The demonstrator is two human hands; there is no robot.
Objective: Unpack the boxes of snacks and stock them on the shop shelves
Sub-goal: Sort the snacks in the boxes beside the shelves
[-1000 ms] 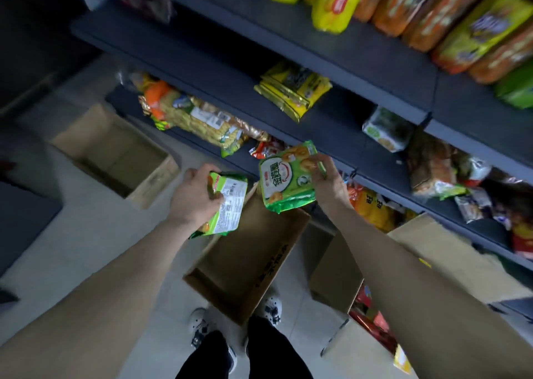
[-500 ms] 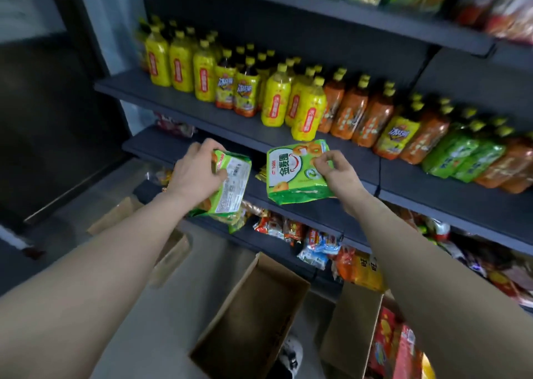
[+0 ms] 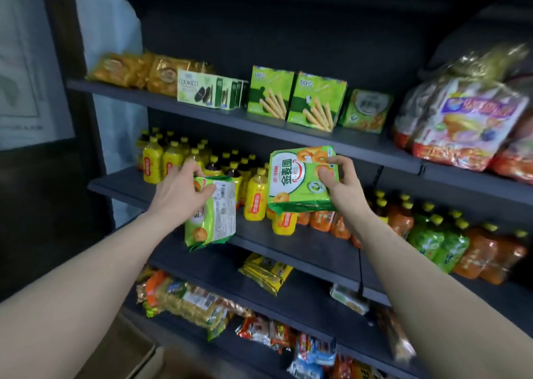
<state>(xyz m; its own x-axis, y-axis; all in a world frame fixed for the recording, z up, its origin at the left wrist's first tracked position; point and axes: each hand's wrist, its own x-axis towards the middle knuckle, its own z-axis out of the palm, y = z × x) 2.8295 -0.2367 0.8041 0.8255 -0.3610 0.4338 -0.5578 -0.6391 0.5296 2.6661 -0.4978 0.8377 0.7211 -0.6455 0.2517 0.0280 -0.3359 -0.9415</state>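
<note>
My left hand (image 3: 180,195) grips a green snack pack (image 3: 212,215) by its top, its label side turned toward me. A second, matching green snack pack (image 3: 298,181) is pinched at its right edge by my right hand (image 3: 341,181), front face showing. Both packs hang in front of the drinks shelf (image 3: 300,243). Above them, the upper shelf (image 3: 288,130) carries green biscuit boxes (image 3: 297,100) and one more pack of the same kind (image 3: 366,111) at their right.
Yellow, orange and green drink bottles (image 3: 427,231) fill the middle shelf. Large bagged snacks (image 3: 461,121) sit top right. Lower shelves hold mixed snack packs (image 3: 187,303). A cardboard box edge (image 3: 129,352) shows at the bottom left. A wall (image 3: 34,61) stands on the left.
My view has tilted up from the floor boxes to the upper shelves. Both hands have risen with their packs, from box level to in front of the drinks shelf.
</note>
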